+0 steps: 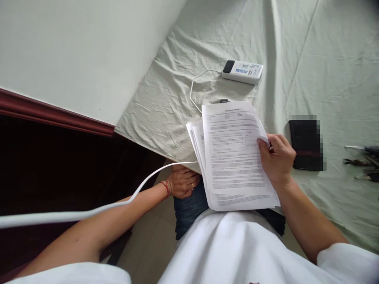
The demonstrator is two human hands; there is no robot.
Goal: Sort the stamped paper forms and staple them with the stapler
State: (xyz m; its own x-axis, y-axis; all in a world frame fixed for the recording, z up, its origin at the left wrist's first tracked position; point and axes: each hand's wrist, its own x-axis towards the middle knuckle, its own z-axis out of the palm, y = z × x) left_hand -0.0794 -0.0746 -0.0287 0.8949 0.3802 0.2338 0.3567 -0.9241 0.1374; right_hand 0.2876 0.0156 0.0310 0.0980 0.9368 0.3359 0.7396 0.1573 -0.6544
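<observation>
Several printed white sheets [237, 154] lie fanned in a loose stack over my lap and the edge of the cloth. My right hand [276, 157] grips the right edge of the sheets, thumb on top and fingers curled beneath. Left of the stack, my left hand [183, 181] rests by the table's edge above my thigh, with a ring and a red wrist string; its fingers are bent, and some fingertips are hidden. A white cable [133, 197] crosses over my left forearm and runs behind the papers.
A white power bank [242, 72] with a plugged-in cable lies on the pale green cloth [166, 90] beyond the papers. Right of my right hand is a dark, partly blurred object [306, 145]. Keys [367, 173] are at the far right, and a wall [74, 51] stands at the left.
</observation>
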